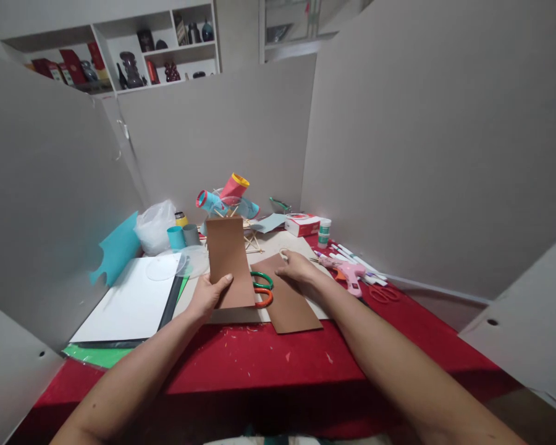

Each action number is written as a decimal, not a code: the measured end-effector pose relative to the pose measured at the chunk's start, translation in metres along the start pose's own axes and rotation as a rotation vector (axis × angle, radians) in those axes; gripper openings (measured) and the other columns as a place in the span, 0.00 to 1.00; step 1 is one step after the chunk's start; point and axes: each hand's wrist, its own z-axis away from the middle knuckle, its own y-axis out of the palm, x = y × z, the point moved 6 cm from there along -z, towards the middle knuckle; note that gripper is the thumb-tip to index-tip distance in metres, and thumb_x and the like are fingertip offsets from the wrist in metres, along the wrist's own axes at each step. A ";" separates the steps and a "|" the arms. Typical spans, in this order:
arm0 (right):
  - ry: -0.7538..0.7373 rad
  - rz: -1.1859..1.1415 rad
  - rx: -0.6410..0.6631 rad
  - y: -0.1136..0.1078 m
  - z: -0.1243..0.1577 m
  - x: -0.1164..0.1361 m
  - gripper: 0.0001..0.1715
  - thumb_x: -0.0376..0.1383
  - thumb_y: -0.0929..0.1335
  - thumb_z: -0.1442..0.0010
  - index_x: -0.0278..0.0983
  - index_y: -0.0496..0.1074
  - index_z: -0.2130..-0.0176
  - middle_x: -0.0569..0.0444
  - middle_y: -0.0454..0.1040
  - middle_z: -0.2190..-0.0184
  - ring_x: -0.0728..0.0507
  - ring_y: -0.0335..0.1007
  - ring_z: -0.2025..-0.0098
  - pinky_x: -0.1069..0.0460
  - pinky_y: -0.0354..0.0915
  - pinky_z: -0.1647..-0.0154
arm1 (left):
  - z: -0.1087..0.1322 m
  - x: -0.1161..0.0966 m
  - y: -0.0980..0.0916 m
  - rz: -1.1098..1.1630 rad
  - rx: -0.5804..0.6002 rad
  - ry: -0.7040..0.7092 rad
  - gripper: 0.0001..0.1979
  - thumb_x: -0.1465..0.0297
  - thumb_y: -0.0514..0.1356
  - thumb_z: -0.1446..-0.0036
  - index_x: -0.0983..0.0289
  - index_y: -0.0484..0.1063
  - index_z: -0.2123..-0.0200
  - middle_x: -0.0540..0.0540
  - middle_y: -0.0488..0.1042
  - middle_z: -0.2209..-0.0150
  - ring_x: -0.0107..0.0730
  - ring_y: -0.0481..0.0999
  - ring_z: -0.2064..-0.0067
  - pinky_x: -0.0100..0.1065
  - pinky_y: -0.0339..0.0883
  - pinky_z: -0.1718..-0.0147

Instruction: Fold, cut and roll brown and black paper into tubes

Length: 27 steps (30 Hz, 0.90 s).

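Note:
My left hand (209,293) grips a rectangular piece of brown card (228,259), thumb on its face, raised and tilted toward me. Just right of it, my right hand (297,268) is curled over a second brown card (293,304) lying on the table. A small pale ring-like thing shows at its fingertips, too small to name. Between the two cards are the green and orange handles of scissors (264,298); their blades are hidden behind the raised card. Behind it stands a model of wooden sticks with red and blue paper tubes (234,190).
White paper (125,303) lies left over dark and green sheets, with a plastic bag (156,225) behind. At right are a pink glue gun (349,272), several markers (352,256), red scissors (383,294), small jars (324,233) and a box (302,225). Grey panels (421,136) enclose the red-covered table (259,364).

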 end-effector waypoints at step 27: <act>-0.128 -1.129 -0.032 -0.002 0.024 0.048 0.20 0.48 0.75 0.55 0.38 0.74 0.67 0.55 0.79 0.71 0.45 0.72 0.73 0.53 0.66 0.74 | 0.011 0.010 0.013 0.063 0.102 -0.123 0.21 0.61 0.71 0.55 0.68 0.77 0.59 0.59 0.82 0.64 0.40 0.81 0.65 0.36 0.72 0.64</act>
